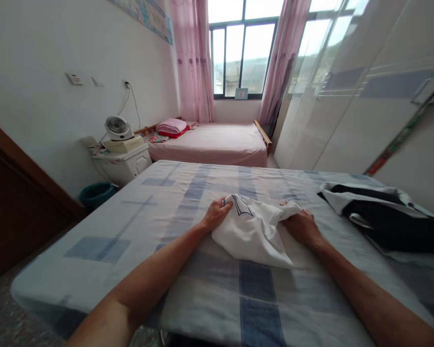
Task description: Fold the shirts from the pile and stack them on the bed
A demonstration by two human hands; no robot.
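Hands at centre frame: I see the left hand (216, 214) and right hand (303, 226) each gripping an edge of a crumpled white cloth garment with dark trim (251, 229), bunched between them on the blue-checked bedsheet (130, 226). At right lies a black-and-white garment (379, 212). Farther, upper centre, a pink-covered bed (217, 142); upper left, a small white fan (117, 126).
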